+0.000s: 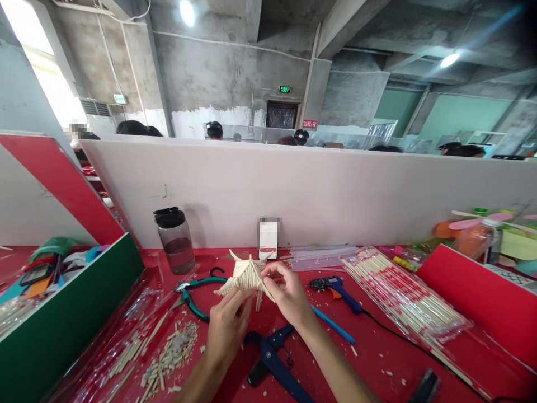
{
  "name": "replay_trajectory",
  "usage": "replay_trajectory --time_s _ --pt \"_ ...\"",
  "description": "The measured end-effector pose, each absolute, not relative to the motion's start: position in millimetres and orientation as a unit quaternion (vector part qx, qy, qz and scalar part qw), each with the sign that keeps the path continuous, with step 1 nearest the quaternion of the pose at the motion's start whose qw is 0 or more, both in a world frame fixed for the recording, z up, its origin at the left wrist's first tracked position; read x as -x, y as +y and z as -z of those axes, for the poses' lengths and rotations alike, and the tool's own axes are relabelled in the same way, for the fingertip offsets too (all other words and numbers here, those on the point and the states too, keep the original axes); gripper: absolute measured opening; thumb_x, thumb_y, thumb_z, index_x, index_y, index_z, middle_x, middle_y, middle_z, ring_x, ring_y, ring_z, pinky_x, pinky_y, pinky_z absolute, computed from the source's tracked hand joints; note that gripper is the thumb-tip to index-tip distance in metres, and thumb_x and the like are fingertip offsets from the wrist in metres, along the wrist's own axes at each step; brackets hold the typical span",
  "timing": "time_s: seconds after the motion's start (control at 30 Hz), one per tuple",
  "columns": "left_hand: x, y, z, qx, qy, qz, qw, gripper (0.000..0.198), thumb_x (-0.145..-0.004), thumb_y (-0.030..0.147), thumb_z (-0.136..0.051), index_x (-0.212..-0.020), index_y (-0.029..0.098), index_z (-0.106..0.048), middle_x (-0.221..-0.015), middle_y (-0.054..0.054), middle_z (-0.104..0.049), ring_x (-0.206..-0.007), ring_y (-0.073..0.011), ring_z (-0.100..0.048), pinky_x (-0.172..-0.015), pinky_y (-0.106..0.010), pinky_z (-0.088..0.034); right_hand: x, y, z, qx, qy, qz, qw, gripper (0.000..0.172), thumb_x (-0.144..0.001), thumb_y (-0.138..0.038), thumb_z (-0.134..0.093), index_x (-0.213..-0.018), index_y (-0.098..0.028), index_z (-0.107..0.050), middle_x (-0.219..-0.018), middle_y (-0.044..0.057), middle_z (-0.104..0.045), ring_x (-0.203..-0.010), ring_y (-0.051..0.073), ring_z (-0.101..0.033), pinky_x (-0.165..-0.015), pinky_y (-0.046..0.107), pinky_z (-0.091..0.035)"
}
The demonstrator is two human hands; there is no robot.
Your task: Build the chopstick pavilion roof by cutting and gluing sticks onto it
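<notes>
A small pale model built of thin wooden sticks (245, 275), with a peaked, roof-like top, is held up above the red table. My left hand (230, 322) pinches its lower front edge, fingers closed. On its right side my right hand (289, 294) grips a sloping edge between thumb and fingers. Green-handled pliers (195, 296) lie just left of the model. Below my hands rests a dark blue cutter (277, 358), partly covered by my right forearm. A blue glue gun (335, 288) lies to the right, its cord running toward the front right.
A phone (268, 238) leans on the white partition (293, 190), with a dark-lidded bottle (174, 240) to its left. Packs of sticks (403, 291) lie at right, cut stick bits (172, 347) at left. Green (84, 319) and red (482, 302) box walls flank the table.
</notes>
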State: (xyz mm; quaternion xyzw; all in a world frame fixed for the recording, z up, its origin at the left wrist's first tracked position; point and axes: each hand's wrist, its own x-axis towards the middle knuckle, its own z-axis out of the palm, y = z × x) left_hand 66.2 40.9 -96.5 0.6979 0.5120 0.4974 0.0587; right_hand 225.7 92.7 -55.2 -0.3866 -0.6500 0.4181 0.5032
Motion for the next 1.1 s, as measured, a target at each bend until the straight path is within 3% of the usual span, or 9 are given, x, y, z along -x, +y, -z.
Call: replay_trajectory --time_s 0.13,0.37,0.8,0.97,1.1 --pt "-67 41 98 -0.701 0.518 -0.488 0.034 0.022 -0.100 0.026 -0.055 -0.104 0.022 -0.076 -0.081 -0.002 -0.074 -0.067 -0.0147 -0.067 -0.064 -0.020 -0.049 -225 92 55 0.383 -0.656 -0.413 0.503 0.007 -0.085 -0.027 -0.060 -0.087 -0.022 -0.064 -0.082 0.001 -0.065 -0.067 0.017 -0.060 -0.057 0.025 -0.046" --pt "-67 41 98 -0.706 0.528 -0.473 0.008 0.023 -0.101 0.029 -0.054 -0.099 0.022 -0.075 -0.075 -0.001 -0.073 -0.061 -0.0132 -0.065 -0.061 -0.020 -0.048 -225 91 53 0.379 -0.673 -0.390 0.501 0.006 -0.085 -0.027 -0.064 -0.088 -0.022 -0.065 -0.092 0.002 -0.066 -0.082 0.019 -0.066 -0.075 0.030 -0.054" --pt "-67 40 95 -0.685 0.547 -0.480 0.023 0.018 -0.098 0.034 -0.056 -0.100 0.024 -0.071 -0.078 0.000 -0.078 -0.053 -0.0141 -0.067 -0.058 -0.021 -0.051 -224 91 55 0.377 -0.676 -0.383 0.504 0.004 -0.087 -0.026 -0.064 -0.089 -0.022 -0.064 -0.092 0.002 -0.066 -0.080 0.018 -0.065 -0.074 0.029 -0.054" --pt "-64 33 101 -0.680 0.536 -0.492 0.090 0.017 -0.098 0.032 -0.057 -0.105 0.025 -0.071 -0.085 0.000 -0.080 -0.060 -0.0148 -0.071 -0.061 -0.021 -0.052 -224 89 53 0.379 -0.680 -0.377 0.501 0.003 -0.087 -0.025 -0.064 -0.088 -0.022 -0.063 -0.090 0.001 -0.066 -0.080 0.018 -0.065 -0.075 0.029 -0.053" --pt "-71 30 96 -0.623 0.545 -0.509 0.234 0.026 -0.099 0.040 -0.053 -0.098 0.021 -0.071 -0.071 -0.001 -0.076 -0.053 -0.0162 -0.067 -0.051 -0.022 -0.048 -224 88 53 0.382 -0.679 -0.376 0.501 0.004 -0.087 -0.025 -0.064 -0.089 -0.022 -0.063 -0.089 0.001 -0.065 -0.079 0.018 -0.065 -0.074 0.029 -0.053"
